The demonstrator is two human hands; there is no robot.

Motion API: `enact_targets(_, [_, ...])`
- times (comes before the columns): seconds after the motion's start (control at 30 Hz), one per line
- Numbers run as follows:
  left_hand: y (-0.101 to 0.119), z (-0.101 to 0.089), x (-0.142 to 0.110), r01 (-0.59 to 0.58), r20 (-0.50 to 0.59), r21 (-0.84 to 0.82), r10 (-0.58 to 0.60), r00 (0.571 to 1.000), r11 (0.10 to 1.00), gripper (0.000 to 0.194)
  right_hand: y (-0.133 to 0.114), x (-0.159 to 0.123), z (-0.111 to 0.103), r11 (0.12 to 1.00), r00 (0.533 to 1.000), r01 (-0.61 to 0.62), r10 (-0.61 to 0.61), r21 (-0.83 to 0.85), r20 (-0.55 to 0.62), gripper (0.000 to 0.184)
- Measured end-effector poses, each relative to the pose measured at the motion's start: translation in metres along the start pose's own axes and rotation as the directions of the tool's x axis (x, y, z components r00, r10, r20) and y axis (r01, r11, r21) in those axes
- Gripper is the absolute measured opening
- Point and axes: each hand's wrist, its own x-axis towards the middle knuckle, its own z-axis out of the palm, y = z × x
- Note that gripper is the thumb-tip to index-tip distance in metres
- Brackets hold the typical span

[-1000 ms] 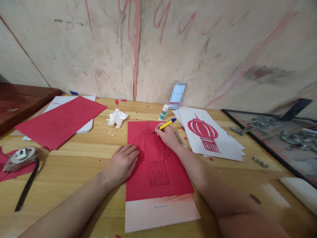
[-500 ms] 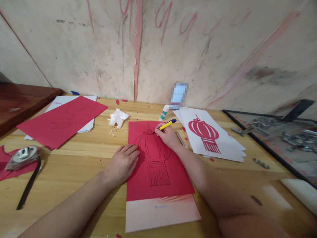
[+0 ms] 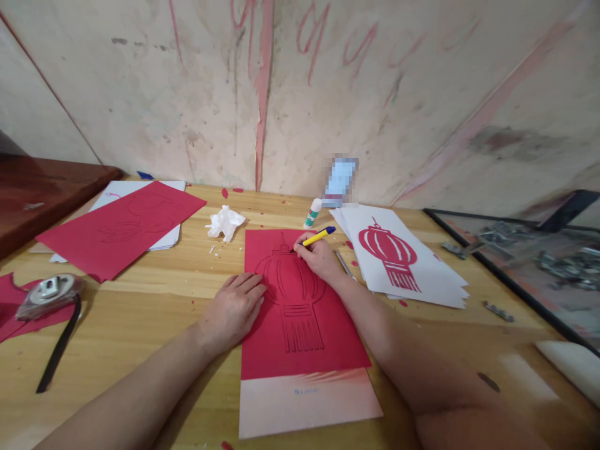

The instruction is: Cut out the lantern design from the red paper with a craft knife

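Observation:
A sheet of red paper (image 3: 347,350) lies in front of me, bearing a lantern drawn in dark lines with a tasselled lower part. My right hand (image 3: 315,255) grips a yellow pen with a blue end (image 3: 319,236), its tip touching the paper near the lantern's top. Resting on the left edge of the sheet is my left hand (image 3: 234,306), laid flat with its fingers stretched out. Under the red sheet a pale printed sheet or booklet (image 3: 309,412) sticks out at the near end.
White sheets with a red paper lantern (image 3: 435,272) lie on the right, near a glue stick (image 3: 312,213) and a pixelated phone-like screen (image 3: 340,178). Crumpled tissue (image 3: 225,222), another red sheet (image 3: 122,234) and a tape measure (image 3: 49,297) are on the left. A black-framed panel (image 3: 506,275) borders the right.
The whole view has shifted slightly, so things appear a little farther right. Both hands keep almost the same place on the paper, the pen still at the lantern's top.

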Motion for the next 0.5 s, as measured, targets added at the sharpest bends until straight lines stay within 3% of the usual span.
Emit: enact_targets(0.5, [-0.0012,0.0001,-0.0007,-0.007,-0.006,-0.008,0.007,1.0,1.0,0.027,-0.0031,0.0004,0.0009,1.0,1.0,0.003,-0.003,0.011,-0.001,0.013])
